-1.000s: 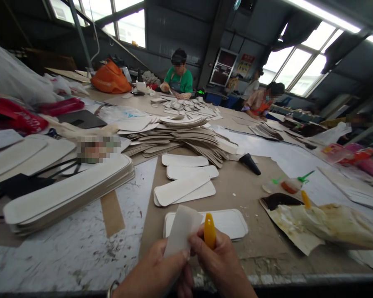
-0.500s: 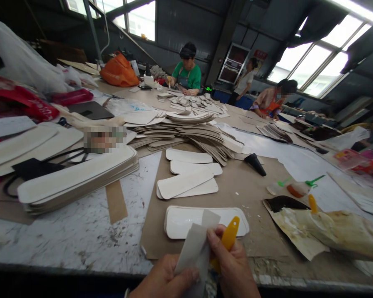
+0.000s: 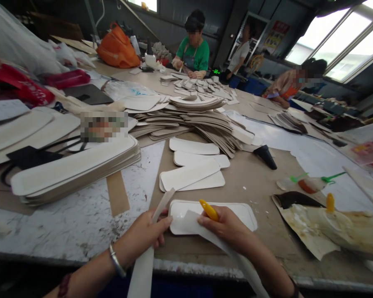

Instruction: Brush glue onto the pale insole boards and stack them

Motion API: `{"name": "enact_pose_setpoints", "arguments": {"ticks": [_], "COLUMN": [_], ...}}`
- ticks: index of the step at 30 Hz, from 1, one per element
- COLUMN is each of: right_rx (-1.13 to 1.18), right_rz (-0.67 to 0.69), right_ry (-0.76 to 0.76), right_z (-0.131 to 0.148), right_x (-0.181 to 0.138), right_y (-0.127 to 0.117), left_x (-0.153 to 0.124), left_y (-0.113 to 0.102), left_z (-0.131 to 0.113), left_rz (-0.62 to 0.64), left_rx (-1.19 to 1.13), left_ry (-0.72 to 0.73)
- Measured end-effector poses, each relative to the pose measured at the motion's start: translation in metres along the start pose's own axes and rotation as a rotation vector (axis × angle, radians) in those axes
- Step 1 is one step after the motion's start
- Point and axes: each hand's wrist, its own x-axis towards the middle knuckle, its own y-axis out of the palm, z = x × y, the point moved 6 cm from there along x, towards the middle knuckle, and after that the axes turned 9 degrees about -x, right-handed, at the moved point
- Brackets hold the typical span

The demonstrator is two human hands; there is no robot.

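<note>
My left hand is closed on a long pale strip, whose narrow end sticks up past the thumb. A second pale strip is pinched in my right hand, and it hangs down under the forearm. The same hand holds a tool by its yellow handle; its working end is hidden. Just beyond both hands lie white rounded panels, stacked flat on brown board. The right strip's tip overlaps the top panel in view.
Several white panels lie beyond, before large fanned piles. A thick stack is at left. A black cone-shaped nozzle, small bottles and stained wrapping lie right. Co-workers sit across the table, one in green.
My hands have moved apart, left hand leftward, each now with its own strip; earlier the strips were together between them. The yellow handle has tilted to the left. The camera view has shifted slightly.
</note>
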Motion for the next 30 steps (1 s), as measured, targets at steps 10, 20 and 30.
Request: {"name": "enact_pose_setpoints", "arguments": {"ticks": [10, 20, 30], "right_rx": [-0.470, -0.660, -0.564], "right_rz": [0.113, 0.119, -0.069], "right_ry": [-0.003, -0.006, 0.151], "right_z": [0.014, 0.023, -0.035], "right_x": [0.041, 0.042, -0.032], "right_y": [0.010, 0.015, -0.038], "left_x": [0.013, 0.018, 0.013], "left_y": [0.004, 0.007, 0.005], "left_z": [-0.006, -0.006, -0.006], "left_rz": [0.088, 0.055, -0.043], "left_rx": [0.029, 0.087, 0.169], "left_ry": [-0.121, -0.131, -0.078]}}
